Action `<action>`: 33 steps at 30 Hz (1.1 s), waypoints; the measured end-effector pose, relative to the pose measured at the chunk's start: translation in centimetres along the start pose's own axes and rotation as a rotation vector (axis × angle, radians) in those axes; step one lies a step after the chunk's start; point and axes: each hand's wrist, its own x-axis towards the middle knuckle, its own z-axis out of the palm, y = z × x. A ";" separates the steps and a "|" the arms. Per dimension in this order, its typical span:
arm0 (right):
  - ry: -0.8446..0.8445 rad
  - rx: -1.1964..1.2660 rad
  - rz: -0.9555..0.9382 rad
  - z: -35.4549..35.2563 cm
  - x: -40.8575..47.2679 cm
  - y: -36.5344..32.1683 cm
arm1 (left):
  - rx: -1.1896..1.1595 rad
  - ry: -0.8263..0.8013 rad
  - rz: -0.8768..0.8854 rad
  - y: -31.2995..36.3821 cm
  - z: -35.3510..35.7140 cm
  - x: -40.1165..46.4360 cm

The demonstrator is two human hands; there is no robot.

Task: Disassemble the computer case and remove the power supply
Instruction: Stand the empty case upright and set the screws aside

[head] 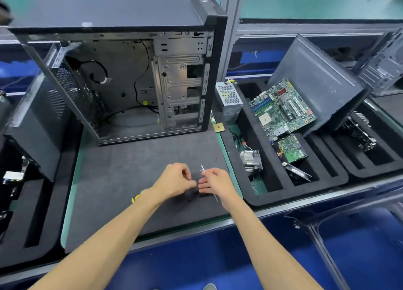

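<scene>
I see both hands over the dark grey desk mat [130, 180], left hand [174, 178] and right hand [214, 182] pinching a thin white cable tie [202, 170] before the open black steel computer case [122, 80].

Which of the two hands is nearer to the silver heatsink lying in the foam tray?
The right hand is nearer: the heatsink lies just to its right, in the foam tray. The left hand is farther, on the other side of the right hand.

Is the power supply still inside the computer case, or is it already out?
Out. The power supply stands outside, right of the case, by the foam tray. The open case shows only loose cables.
</scene>
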 end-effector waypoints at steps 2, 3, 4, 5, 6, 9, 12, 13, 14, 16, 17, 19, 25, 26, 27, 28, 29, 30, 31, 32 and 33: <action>-0.049 0.117 0.071 -0.2 0.1 -0.6 | -0.113 0.043 0.056 1.3 -0.7 0.1; -0.080 0.171 0.118 -0.2 0.2 -0.9 | -0.138 0.038 0.093 2.0 -0.9 0.0; -0.102 0.217 0.161 -0.1 0.2 -1.2 | -0.153 0.028 0.127 2.7 -1.0 -0.2; -0.113 0.259 0.194 0.0 0.2 -1.3 | -0.162 0.020 0.148 3.2 -1.0 -0.4; -0.118 0.298 0.219 0.1 0.3 -1.4 | -0.171 0.020 0.162 3.5 -1.0 -0.6; -0.150 0.364 0.252 0.3 0.6 -1.4 | -0.225 0.076 0.138 3.2 -1.1 -1.0; -0.147 0.387 0.267 0.1 1.0 -1.3 | -0.230 0.107 0.068 1.5 -0.9 -1.7; -0.131 0.395 0.270 0.0 1.2 -1.1 | -0.165 0.052 0.059 0.8 -0.4 -2.0; -0.119 0.398 0.272 -0.1 1.3 -1.1 | -0.083 -0.025 0.048 0.2 0.1 -2.5; -0.100 0.393 0.280 -0.4 1.3 -0.9 | 0.061 -0.134 0.024 -0.7 1.6 -3.2; -0.093 0.390 0.283 -0.6 1.4 -0.8 | 0.115 -0.138 0.032 -0.8 2.2 -3.3; -0.080 0.389 0.281 -1.0 1.4 -0.5 | 0.188 -0.110 0.084 -0.8 3.0 -3.3; -0.066 0.381 0.264 -1.9 1.0 -0.6 | 0.307 -0.057 0.142 0.1 3.8 -2.7; -0.075 0.381 0.261 -2.0 0.9 -0.6 | 0.315 -0.042 0.135 0.4 4.0 -2.6; -0.086 0.384 0.257 -2.2 0.7 -0.7 | 0.326 -0.024 0.122 0.7 4.2 -2.4; -0.096 0.390 0.252 -2.5 0.6 -0.7 | 0.341 -0.006 0.104 1.0 4.4 -2.3; -0.105 0.398 0.246 -2.8 0.4 -0.8 | 0.361 0.010 0.087 1.3 4.6 -2.2; -0.111 0.409 0.241 -3.1 0.3 -0.8 | 0.381 0.018 0.076 1.5 4.8 -2.1; -0.113 0.419 0.238 -3.6 0.2 -0.9 | 0.399 0.018 0.066 1.8 4.9 -1.9; -0.114 0.425 0.236 -4.0 0.2 -0.9 | 0.410 0.013 0.052 2.0 5.0 -1.8; -0.112 0.424 0.232 -4.5 0.1 -1.0 | 0.406 0.007 0.028 2.2 5.0 -1.6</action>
